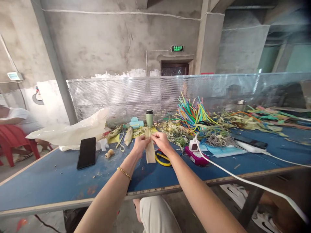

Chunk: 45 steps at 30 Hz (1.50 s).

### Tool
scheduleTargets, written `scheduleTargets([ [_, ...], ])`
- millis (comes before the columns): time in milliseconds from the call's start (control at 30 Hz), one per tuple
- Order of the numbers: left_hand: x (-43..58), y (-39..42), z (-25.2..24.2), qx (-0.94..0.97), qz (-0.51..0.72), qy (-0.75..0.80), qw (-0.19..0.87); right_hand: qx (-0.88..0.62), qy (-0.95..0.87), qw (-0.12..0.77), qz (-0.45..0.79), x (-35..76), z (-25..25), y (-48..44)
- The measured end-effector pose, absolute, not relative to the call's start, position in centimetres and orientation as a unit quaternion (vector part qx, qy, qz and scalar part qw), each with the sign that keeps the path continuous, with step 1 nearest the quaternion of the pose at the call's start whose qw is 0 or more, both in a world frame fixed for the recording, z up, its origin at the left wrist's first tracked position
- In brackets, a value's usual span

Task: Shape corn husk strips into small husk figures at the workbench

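Note:
A pale, flat strip that looks like dried corn husk (150, 153) hangs upright between my hands, over the blue table. My left hand (141, 144) pinches its left edge, fingers closed. From the other side, my right hand (160, 141) grips near the strip's upper part, with thumb and fingertips together. Yellow-handled scissors (163, 159) lie on the table just below my right hand; their blades are partly hidden. Behind the strip stands a green bottle with a black lid (149, 119). A whole husk (128, 136) lies left of my hands.
A black phone (86, 153) and a small husk-coloured roll (109, 153) lie on the left. Colourful pipe cleaners (193, 113), grey cords (218, 136), a purple box (196, 157) and a white cable (233, 174) occupy the right. A perforated metal screen (121, 97) runs along the back.

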<state>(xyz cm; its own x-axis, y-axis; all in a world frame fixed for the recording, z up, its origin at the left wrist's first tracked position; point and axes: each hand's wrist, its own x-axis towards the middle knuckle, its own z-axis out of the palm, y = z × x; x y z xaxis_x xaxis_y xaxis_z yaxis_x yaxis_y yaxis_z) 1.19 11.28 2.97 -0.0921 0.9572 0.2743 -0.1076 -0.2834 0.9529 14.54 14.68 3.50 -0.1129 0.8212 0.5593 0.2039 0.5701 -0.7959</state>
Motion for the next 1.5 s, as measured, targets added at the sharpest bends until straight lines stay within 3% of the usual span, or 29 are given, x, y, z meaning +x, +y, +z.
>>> scheduleTargets([
  [133,0.9,11.7,3.0,0.533,0.647,0.435,0.329,-0.349,-0.723,0.526,0.280,14.1,3.6,14.1],
  [267,0.8,11.9,2.6,0.557,0.642,0.437,0.294,-0.369,-0.709,0.522,0.298,14.1,4.1,13.2],
  [467,1.5,11.3,2.9,0.583,0.616,0.407,0.340,-0.373,-0.649,0.559,0.357,14.4,4.5,12.8],
  [733,1.3,10.6,3.3,0.480,0.624,0.388,0.478,-0.336,-0.606,0.593,0.411,14.7,5.0,12.7],
  [1033,1.4,10.4,3.5,0.602,0.627,0.429,0.245,-0.351,-0.634,0.564,0.397,14.4,4.5,13.1],
  [1300,1.9,10.4,3.2,0.496,0.650,0.395,0.419,-0.336,-0.624,0.584,0.396,14.2,4.3,13.0],
  [1500,1.6,10.6,3.4,0.422,0.677,0.407,0.446,-0.343,-0.614,0.602,0.378,13.9,4.1,13.4],
])
